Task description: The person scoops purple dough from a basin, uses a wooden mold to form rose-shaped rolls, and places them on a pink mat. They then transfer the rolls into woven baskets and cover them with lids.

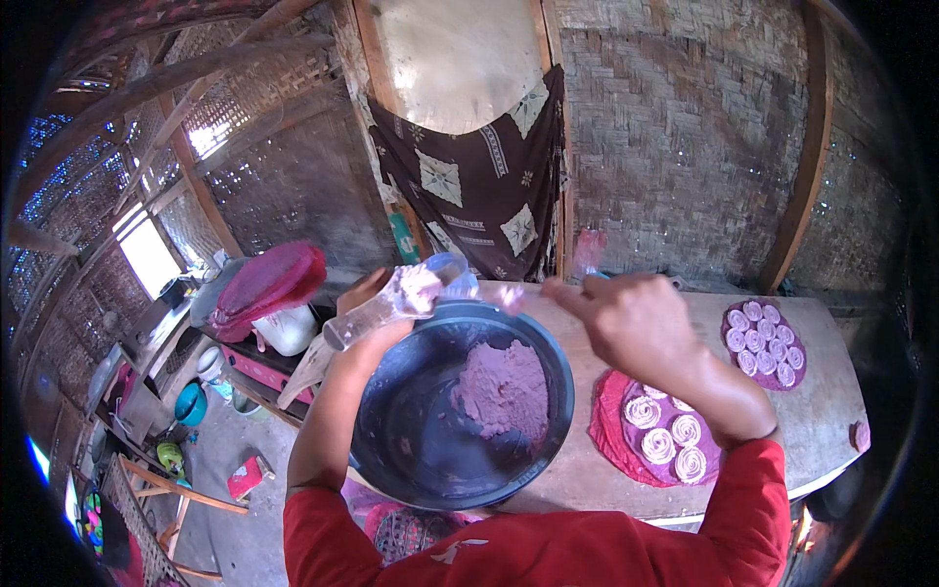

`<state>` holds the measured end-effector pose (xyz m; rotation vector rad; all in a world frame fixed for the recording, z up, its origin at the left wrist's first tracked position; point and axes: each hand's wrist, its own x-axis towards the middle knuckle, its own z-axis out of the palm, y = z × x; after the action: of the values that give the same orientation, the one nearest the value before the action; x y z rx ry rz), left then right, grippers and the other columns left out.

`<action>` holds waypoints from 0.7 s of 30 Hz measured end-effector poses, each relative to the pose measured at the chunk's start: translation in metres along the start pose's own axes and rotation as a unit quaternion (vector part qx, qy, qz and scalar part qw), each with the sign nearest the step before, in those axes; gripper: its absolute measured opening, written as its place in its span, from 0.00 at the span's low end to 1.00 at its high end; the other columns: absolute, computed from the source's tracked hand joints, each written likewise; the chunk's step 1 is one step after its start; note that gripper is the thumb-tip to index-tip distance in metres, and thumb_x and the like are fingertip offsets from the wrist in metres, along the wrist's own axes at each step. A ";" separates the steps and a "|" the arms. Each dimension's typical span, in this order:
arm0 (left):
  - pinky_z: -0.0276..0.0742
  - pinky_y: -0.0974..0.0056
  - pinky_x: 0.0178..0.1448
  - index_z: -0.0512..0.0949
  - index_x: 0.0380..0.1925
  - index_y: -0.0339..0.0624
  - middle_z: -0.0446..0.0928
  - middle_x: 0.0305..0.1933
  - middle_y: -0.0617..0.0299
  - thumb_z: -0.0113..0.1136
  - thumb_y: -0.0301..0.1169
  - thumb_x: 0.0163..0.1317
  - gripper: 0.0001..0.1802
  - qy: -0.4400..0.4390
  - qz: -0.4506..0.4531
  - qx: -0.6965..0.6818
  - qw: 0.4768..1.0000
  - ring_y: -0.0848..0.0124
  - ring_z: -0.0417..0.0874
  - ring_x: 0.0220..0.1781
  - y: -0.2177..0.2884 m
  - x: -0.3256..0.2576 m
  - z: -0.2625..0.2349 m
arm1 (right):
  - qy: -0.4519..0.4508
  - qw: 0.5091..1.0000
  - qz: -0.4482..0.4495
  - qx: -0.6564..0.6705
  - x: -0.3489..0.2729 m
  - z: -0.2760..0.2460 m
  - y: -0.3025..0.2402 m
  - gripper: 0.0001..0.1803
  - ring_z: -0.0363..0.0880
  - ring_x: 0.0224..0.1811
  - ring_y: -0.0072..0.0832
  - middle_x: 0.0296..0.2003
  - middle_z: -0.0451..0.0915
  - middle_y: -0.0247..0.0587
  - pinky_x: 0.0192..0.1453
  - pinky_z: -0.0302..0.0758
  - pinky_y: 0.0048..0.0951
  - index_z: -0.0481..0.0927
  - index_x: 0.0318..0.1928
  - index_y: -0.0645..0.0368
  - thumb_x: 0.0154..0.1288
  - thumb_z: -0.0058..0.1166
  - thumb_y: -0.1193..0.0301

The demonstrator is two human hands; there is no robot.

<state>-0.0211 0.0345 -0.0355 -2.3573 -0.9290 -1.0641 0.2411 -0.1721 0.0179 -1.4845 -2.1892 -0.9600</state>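
A long wooden desk (802, 430) carries the things. By its left end, close to the front edge, sits a big dark blue basin (391, 430). To the right of the basin, at the front edge, there is a red round sheet (608, 435) with a purple round tray (633, 450) on top. Another round purple tray (768, 380) lies near the back right corner. A big lump of soft pink dough (504, 391) sits in the basin, on its right side.

The right hand (641, 318) is up over the desk, right of the basin. It is mostly closed, with a thin stick (533, 291) in its fingers. The left hand (364, 292) is up by the basin's back left rim. It is curled around a clear tube (377, 321), which hides some of its fingers. The tube tilts, and pink paste (419, 289) is in its upper end. Both trays have pale pink swirls (659, 445). The stick has a little pink blob (509, 297) on its tip, too blurry to see well.
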 end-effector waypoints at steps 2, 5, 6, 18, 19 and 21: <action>0.80 0.57 0.38 0.80 0.30 0.49 0.79 0.32 0.59 0.70 0.43 0.45 0.15 0.020 0.025 0.022 0.999 0.58 0.83 0.36 -0.004 0.002 -0.004 | -0.007 1.000 -0.007 -0.026 0.005 0.002 0.003 0.24 0.76 0.18 0.28 0.22 0.74 0.34 0.19 0.70 0.31 0.78 0.57 0.49 0.58 0.51 0.71; 0.79 0.57 0.36 0.79 0.28 0.48 0.77 0.30 0.59 0.71 0.44 0.45 0.16 0.019 0.010 -0.012 1.000 0.58 0.82 0.34 0.008 -0.003 -0.012 | 0.024 0.998 -0.038 -0.035 0.012 0.014 -0.008 0.21 0.77 0.19 0.28 0.21 0.74 0.34 0.18 0.71 0.31 0.79 0.55 0.49 0.59 0.50 0.70; 0.79 0.57 0.36 0.79 0.27 0.48 0.76 0.29 0.60 0.71 0.45 0.44 0.16 0.026 0.007 -0.025 0.999 0.59 0.82 0.34 0.015 -0.003 -0.014 | 0.018 0.999 -0.039 -0.029 0.015 0.019 -0.011 0.20 0.78 0.20 0.28 0.22 0.74 0.34 0.19 0.72 0.30 0.79 0.54 0.50 0.60 0.50 0.70; 0.79 0.52 0.41 0.83 0.30 0.50 0.83 0.33 0.57 0.62 0.45 0.56 0.12 0.019 -0.045 0.057 0.997 0.55 0.84 0.38 -0.023 -0.009 0.005 | -0.014 0.999 0.021 0.021 0.013 0.006 -0.007 0.19 0.82 0.23 0.32 0.26 0.80 0.39 0.22 0.76 0.31 0.77 0.53 0.55 0.61 0.49 0.69; 0.79 0.53 0.41 0.83 0.30 0.50 0.83 0.34 0.57 0.62 0.45 0.56 0.12 0.024 -0.044 0.041 0.998 0.54 0.84 0.38 -0.026 -0.006 0.008 | -0.014 0.999 0.032 0.012 0.013 0.008 -0.006 0.19 0.82 0.23 0.32 0.26 0.80 0.39 0.22 0.76 0.31 0.77 0.53 0.55 0.61 0.49 0.69; 0.79 0.53 0.42 0.83 0.31 0.50 0.83 0.35 0.58 0.62 0.45 0.56 0.12 0.012 -0.066 0.015 0.998 0.54 0.84 0.39 -0.021 -0.006 0.011 | -0.012 1.000 0.005 -0.013 0.013 0.015 -0.009 0.19 0.82 0.23 0.31 0.25 0.80 0.38 0.22 0.76 0.31 0.77 0.54 0.55 0.61 0.50 0.69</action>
<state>-0.0326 0.0534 -0.0454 -2.2806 -1.0962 -1.1170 0.2291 -0.1543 0.0117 -1.5248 -2.1929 -0.9761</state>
